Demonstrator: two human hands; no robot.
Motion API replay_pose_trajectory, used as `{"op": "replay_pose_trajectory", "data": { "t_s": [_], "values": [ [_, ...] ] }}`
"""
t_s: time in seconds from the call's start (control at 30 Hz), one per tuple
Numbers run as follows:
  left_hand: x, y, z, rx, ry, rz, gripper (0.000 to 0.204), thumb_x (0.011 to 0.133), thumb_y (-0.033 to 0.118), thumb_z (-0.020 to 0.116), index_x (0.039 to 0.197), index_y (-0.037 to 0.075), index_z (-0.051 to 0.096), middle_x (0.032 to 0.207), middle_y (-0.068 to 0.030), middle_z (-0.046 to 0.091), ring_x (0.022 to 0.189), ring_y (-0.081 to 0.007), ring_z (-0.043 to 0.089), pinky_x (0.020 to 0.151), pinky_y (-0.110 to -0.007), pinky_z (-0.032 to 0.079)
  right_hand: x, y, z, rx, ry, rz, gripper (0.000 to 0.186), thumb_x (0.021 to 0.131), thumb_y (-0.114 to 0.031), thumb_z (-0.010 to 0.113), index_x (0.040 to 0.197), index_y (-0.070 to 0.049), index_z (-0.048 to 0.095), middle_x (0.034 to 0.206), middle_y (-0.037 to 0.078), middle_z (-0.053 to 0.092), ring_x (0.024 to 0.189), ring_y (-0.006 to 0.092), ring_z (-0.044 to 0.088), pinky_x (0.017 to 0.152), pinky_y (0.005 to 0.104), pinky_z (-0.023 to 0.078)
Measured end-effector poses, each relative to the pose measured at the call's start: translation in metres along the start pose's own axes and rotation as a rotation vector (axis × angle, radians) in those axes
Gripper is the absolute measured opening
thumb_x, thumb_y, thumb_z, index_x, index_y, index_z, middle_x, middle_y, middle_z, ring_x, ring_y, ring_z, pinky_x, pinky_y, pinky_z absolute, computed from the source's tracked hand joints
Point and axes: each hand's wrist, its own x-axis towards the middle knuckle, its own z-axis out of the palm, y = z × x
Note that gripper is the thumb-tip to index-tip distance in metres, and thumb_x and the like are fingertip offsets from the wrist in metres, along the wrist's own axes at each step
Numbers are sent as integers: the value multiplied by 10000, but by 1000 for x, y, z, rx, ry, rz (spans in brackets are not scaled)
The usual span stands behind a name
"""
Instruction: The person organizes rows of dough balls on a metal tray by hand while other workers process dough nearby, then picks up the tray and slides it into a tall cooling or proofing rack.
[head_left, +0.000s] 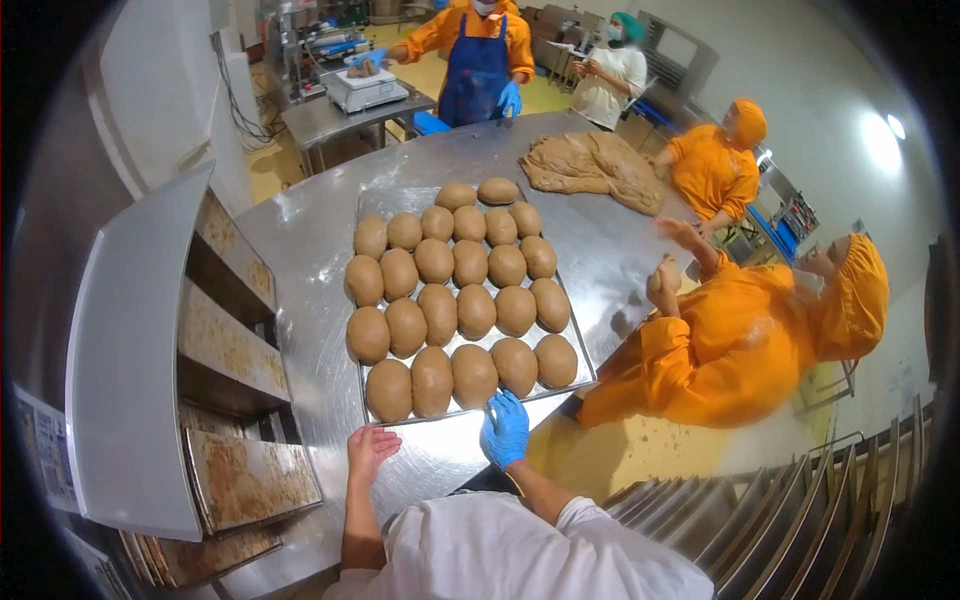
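A large metal tray (362, 395) holds rows of rounded brown dough balls (433, 318) on the steel table (290, 250). My left hand (371, 452), bare, is at the tray's near left corner, its fingers loosely extended and holding nothing I can see. My right hand (504, 430), in a blue glove, reaches to the near right part of the tray's rim, fingertips beside the front row of dough, fingers slightly bent and apart. Whether either hand bears any of the tray's weight I cannot tell.
A rack of stained pans (240, 460) stands left, upright trays (750, 510) lower right. A co-worker (740, 350) in orange holds dough at right; another (715, 170) stands behind a dough slab (585, 165). Beyond are two people (475, 70) and a scale (362, 92).
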Motion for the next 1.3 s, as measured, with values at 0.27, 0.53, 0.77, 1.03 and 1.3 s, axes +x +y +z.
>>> {"op": "replay_pose_trajectory", "data": {
  "t_s": [0.27,0.53,0.77,1.03,1.3],
  "values": [
    [2,-3,-2,-16,0,1,390,1047,325,458,1051,-60,523,924,-249,674,811,-356,718,719,-437,623,9,-14,-13,13,-50,26,384,782,-88,660,1159,-27,616,1155,196,632,1138,437,566,980,515,450],
    [-1,1,2,4,3,-8,387,1050,323,442,1048,-56,520,903,-235,670,789,-345,715,700,-423,618,3,-11,-14,43,9,32,317,833,-119,663,1138,-36,632,1165,190,625,1147,425,557,993,504,443],
    [-1,0,3,3,6,-5,378,1045,317,449,1046,-54,520,897,-233,668,787,-339,716,687,-412,620,2,-5,-10,57,18,48,243,849,-139,673,1068,-34,666,1114,175,647,1126,403,574,989,481,455],
    [2,-2,0,-4,-10,3,356,1038,296,455,1023,-50,535,900,-233,669,789,-334,715,690,-411,620,1,-1,-8,102,-51,109,222,918,-159,630,1109,-47,648,1173,156,623,1213,371,523,1024,453,440],
    [-1,0,3,-7,-9,6,356,1040,302,453,1012,-40,547,906,-218,672,789,-332,713,704,-414,616,4,-5,-10,82,22,97,200,870,-172,688,1032,-55,674,1092,144,666,1109,380,589,962,458,481]
  ]
}}
